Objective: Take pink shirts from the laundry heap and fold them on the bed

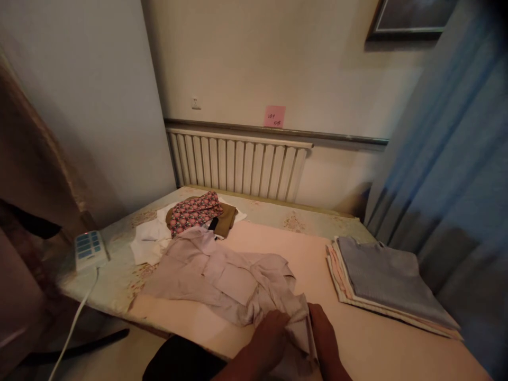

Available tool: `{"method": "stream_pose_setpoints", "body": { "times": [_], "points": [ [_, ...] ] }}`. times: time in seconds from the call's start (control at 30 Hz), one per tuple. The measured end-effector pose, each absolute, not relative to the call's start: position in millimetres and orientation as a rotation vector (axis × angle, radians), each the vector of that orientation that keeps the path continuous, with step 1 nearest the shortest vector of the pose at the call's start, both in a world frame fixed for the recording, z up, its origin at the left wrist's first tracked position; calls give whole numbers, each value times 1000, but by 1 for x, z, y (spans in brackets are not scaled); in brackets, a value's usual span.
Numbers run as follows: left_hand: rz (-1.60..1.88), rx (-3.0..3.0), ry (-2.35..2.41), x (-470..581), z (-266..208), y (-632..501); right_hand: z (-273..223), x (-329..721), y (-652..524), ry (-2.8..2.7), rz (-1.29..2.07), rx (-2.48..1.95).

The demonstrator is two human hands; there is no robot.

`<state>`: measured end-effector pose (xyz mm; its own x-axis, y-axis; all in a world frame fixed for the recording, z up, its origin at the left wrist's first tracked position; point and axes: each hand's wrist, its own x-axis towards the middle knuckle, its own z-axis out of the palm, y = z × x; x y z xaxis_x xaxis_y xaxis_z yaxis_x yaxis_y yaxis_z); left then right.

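Dim table (377,344): both hands (273,338) grip shirt (222,280) (fingers hidden).

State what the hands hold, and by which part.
Both the left hand and right hand grip the crumpled pale pink shirt at its near end, bunched between them.

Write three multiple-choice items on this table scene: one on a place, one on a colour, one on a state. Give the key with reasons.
1. Where is the folded stack of clothes?
A. at the table's right side
B. on the radiator
C. on the floor

2. What colour is the sticky note on the wall?
A. green
B. pink
C. blue

3. How does the pale shirt lie?
A. neatly folded
B. hung up
C. crumpled and spread out

Key: 1 A, it sits right of the shirt near the blue curtain. 2 B, pink above the radiator. 3 C, loose and wrinkled, its near end gripped by the left hand and right hand.
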<state>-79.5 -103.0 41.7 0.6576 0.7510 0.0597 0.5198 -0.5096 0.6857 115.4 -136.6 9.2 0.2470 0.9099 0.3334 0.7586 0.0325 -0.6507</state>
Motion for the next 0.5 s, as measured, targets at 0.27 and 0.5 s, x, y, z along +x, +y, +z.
{"method": "stream_pose_setpoints", "body": {
  "times": [0.27,0.5],
  "points": [
    [642,2415,1052,-145,26,-101,5,118,-144,-1177,343,-1786],
    [678,2582,1413,-233,-4,-70,-4,98,-183,-1012,441,-1927]
  ]
}}
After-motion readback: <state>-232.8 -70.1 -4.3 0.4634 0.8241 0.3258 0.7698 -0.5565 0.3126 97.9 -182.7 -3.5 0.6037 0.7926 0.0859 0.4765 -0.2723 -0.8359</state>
